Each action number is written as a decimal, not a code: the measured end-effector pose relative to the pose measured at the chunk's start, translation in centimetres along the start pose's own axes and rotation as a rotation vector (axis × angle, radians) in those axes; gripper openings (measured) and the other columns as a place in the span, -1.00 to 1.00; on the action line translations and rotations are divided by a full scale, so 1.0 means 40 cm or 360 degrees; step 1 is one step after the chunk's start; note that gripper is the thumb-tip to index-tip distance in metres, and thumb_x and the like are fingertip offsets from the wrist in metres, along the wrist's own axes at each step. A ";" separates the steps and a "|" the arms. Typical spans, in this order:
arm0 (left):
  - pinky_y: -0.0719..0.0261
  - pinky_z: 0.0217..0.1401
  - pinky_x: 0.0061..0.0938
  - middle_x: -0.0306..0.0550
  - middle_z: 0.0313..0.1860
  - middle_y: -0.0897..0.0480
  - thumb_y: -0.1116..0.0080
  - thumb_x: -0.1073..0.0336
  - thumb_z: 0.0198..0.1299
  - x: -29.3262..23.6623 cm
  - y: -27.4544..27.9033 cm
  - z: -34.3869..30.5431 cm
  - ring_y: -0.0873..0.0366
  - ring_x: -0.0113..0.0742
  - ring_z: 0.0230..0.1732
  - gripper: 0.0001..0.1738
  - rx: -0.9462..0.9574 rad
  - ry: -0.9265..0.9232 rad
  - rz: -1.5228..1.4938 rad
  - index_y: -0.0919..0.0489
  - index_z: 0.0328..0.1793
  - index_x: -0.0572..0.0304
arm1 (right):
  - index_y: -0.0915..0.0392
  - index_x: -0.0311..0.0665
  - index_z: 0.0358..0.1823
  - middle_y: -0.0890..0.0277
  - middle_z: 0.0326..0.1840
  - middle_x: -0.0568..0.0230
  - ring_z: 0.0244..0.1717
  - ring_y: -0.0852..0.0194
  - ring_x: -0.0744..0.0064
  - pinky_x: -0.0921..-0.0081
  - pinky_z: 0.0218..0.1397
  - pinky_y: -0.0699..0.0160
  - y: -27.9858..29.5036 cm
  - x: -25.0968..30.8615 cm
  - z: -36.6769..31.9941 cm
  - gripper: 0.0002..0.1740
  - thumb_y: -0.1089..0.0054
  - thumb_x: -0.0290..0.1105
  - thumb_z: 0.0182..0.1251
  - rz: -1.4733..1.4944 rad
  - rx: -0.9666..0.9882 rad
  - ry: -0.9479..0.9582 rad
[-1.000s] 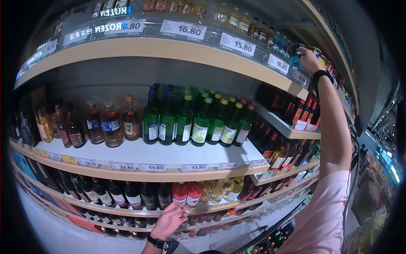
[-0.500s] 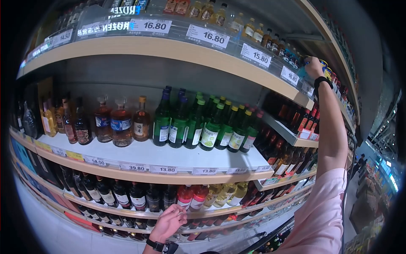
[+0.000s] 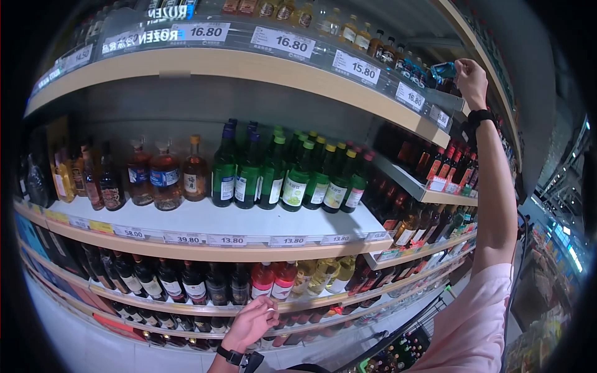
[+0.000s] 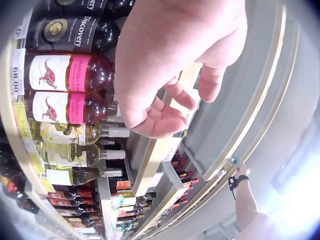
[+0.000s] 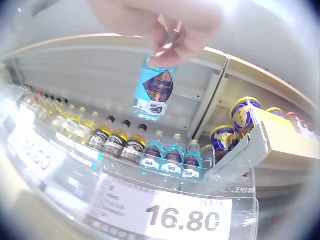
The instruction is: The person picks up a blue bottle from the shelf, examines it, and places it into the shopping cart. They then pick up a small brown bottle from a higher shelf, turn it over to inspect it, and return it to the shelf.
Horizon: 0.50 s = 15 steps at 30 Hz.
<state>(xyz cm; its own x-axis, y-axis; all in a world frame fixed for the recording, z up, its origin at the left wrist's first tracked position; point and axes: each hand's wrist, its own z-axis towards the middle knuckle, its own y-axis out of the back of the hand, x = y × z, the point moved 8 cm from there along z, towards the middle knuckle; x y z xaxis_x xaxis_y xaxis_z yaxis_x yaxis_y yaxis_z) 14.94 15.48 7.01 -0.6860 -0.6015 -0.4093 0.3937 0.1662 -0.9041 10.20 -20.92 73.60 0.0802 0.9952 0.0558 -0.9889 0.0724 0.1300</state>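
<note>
In the right wrist view my right hand (image 5: 165, 30) grips a small blue bottle (image 5: 154, 92) by its neck, with a dark diamond label facing out. It hangs above a row of similar blue bottles (image 5: 172, 159) behind a clear shelf lip. The head view shows the right hand (image 3: 472, 84) at the far end of the top shelf, the bottle (image 3: 443, 70) tilted beside its fingers. My left hand (image 3: 252, 323) is held low, fingers loosely curled around nothing, near two pink bottles (image 3: 285, 280); the left wrist view shows this hand (image 4: 175, 60) clear of them.
Green bottles (image 3: 298, 180) and amber bottles (image 3: 165, 177) stand on the middle shelf. Wine bottles (image 3: 193, 283) fill the shelf below. A cart (image 3: 398, 348) holding several bottles is at the lower right. Blue-and-yellow cans (image 5: 245, 115) sit right of the blue bottles.
My right hand has risen from among the shelf items, and the blue bottle is now lifted above the row. The left hand keeps much the same pose.
</note>
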 end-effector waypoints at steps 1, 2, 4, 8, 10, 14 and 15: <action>-0.44 -0.04 -0.36 0.01 -0.07 -0.51 0.00 0.37 0.41 0.008 -0.004 0.004 -0.49 -0.20 -0.10 -0.88 0.0017 0.0014 -0.0004 -0.44 -0.02 0.23 | -0.68 -0.26 -0.06 -0.69 -0.31 0.11 -0.37 -0.69 0.38 0.44 -0.18 -0.60 0.021 0.013 -0.011 -0.70 -0.25 -0.22 0.34 0.0046 -0.0031 0.0006; -0.45 -0.04 -0.36 0.01 -0.06 -0.51 0.00 0.36 0.40 0.017 -0.001 0.008 -0.50 -0.20 -0.10 -0.88 0.0009 0.0019 0.0029 -0.44 -0.03 0.23 | -0.67 -0.32 -0.05 -0.71 -0.31 0.18 -0.42 -0.63 0.43 0.49 -0.20 -0.56 0.036 0.019 -0.022 -0.63 -0.27 -0.14 0.35 0.0125 -0.0041 0.0054; -0.46 -0.05 -0.36 0.02 -0.06 -0.51 0.00 0.37 0.40 0.037 0.006 0.015 -0.51 -0.20 -0.10 -0.87 0.0018 0.0076 0.0024 -0.43 -0.02 0.23 | -0.66 -0.37 -0.06 -0.67 -0.37 0.27 -0.47 -0.56 0.51 0.54 -0.29 -0.51 0.068 0.051 -0.061 -0.58 -0.29 -0.12 0.35 0.0348 -0.0024 0.0156; -0.47 -0.05 -0.36 0.01 -0.04 -0.52 -0.01 0.37 0.38 0.068 -0.011 0.028 -0.52 -0.20 -0.10 -0.85 0.0070 0.0149 0.0046 -0.43 0.01 0.24 | -0.67 -0.41 -0.13 -0.42 -0.54 0.53 -0.60 -0.20 0.80 0.73 -0.55 -0.12 0.107 0.134 -0.181 -0.54 -0.33 -0.06 0.33 0.0809 0.0209 -0.0054; -0.47 -0.04 -0.35 -0.02 -0.04 -0.52 -0.04 0.36 0.38 0.084 -0.015 0.043 -0.52 -0.22 -0.10 -0.83 0.0088 0.0203 0.0109 -0.43 0.02 0.24 | -0.65 -0.35 -0.17 -0.32 -0.57 0.63 -0.63 -0.09 0.86 0.78 -0.58 0.01 0.113 0.185 -0.250 -0.60 -0.33 -0.08 0.33 0.0978 0.0365 -0.0175; -0.45 -0.03 -0.40 -0.06 -0.04 -0.53 -0.08 0.36 0.34 0.086 -0.080 0.079 -0.50 -0.26 -0.08 -0.81 0.0184 0.0219 0.0206 -0.42 0.03 0.19 | -0.61 -0.30 -0.21 -0.25 -0.58 0.68 -0.63 -0.03 0.90 0.79 -0.60 0.09 0.115 0.220 -0.410 -0.68 -0.28 -0.14 0.38 0.1113 0.0682 -0.0356; -0.45 -0.10 -0.38 -0.04 -0.03 -0.52 -0.06 0.38 0.35 0.088 -0.088 0.089 -0.49 -0.26 -0.10 -0.86 0.0182 0.0196 0.0221 -0.44 -0.01 0.17 | -0.59 -0.28 -0.25 -0.27 -0.55 0.68 -0.62 -0.02 0.92 0.81 -0.61 0.11 0.120 0.225 -0.464 -0.70 -0.24 -0.15 0.41 0.1124 0.0698 -0.0370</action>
<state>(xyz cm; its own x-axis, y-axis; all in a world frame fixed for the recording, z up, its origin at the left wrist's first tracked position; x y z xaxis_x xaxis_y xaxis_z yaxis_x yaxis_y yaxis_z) 13.33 10.00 9.19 -0.6871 -0.4776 -0.5475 0.5518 0.1470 -0.8209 3.83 -10.40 56.34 -0.4641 0.7553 0.4628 -0.6828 -0.6378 0.3564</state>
